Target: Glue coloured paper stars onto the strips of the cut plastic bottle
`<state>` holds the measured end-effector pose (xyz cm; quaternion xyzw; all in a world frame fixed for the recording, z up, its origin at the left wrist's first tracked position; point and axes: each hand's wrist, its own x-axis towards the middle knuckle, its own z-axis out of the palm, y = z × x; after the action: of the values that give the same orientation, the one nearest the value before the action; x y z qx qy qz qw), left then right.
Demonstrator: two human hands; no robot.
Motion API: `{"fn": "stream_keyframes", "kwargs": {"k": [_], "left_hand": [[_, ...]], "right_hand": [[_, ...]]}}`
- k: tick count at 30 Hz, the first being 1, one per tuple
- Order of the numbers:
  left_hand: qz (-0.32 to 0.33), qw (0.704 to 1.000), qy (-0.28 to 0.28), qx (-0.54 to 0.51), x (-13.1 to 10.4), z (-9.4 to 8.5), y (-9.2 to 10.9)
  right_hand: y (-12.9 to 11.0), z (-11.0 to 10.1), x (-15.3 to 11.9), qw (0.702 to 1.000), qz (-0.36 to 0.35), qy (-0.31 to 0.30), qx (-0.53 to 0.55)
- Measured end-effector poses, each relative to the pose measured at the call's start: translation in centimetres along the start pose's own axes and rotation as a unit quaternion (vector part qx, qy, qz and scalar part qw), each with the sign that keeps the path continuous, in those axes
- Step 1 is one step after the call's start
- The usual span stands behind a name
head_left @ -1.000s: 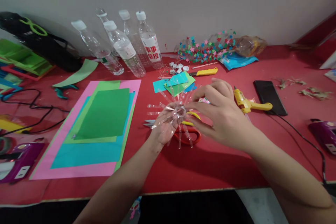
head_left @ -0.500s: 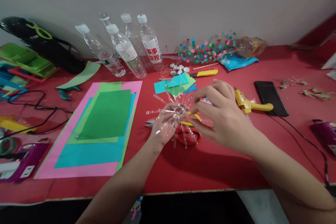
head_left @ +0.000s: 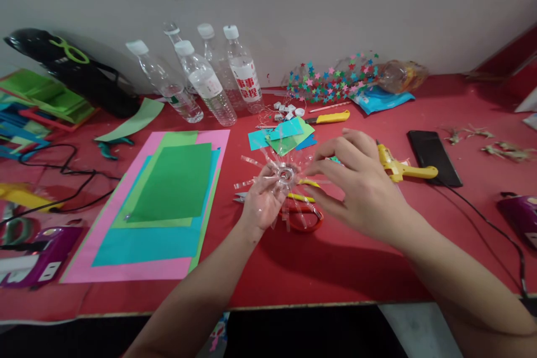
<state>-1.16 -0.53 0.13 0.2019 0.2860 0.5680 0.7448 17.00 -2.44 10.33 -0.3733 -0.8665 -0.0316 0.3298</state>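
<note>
A clear plastic bottle top (head_left: 286, 175), cut into many thin strips that fan out around its round neck, rests in my left hand (head_left: 265, 196), palm up with fingers curled round it. My right hand (head_left: 356, 179) hovers at its right side, fingers bent and near the strip ends; whether the fingertips pinch a strip is too fine to tell. Beneath the strips lie red-handled scissors (head_left: 308, 218) and a yellow-handled tool (head_left: 301, 197), both partly covered.
Stacked coloured sheets (head_left: 168, 184) lie at left, with several plastic bottles (head_left: 210, 86) behind. A yellow glue gun (head_left: 403, 169), a black phone (head_left: 434, 158), a yellow cutter (head_left: 332, 117) and paper scraps (head_left: 287, 133) surround my hands. Star garlands (head_left: 333, 81) sit at the back.
The strips have turned a little in my left hand, and the round neck shows more clearly. My right hand has stayed nearly in place. The whole view has shifted slightly.
</note>
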Motion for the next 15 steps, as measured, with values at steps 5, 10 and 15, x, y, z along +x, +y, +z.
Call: {"fn": "stream_keyframes", "kwargs": {"k": [5, 10, 15], "left_hand": [[0.009, 1.000, -0.021, -0.003, 0.0, -0.2, -0.2], [0.008, 1.000, -0.009, -0.004, -0.2, -0.1, -0.4], [0.004, 1.000, -0.014, 0.003, -0.1, -0.1, -0.5]], "right_hand": [[-0.3, 0.6, -0.1, 0.998, -0.018, 0.057, -0.007], [-0.3, 1.5, -0.2, 0.998, -0.017, 0.048, 0.039], [-0.3, 2.0, -0.2, 0.997, 0.006, 0.053, 0.049]]}}
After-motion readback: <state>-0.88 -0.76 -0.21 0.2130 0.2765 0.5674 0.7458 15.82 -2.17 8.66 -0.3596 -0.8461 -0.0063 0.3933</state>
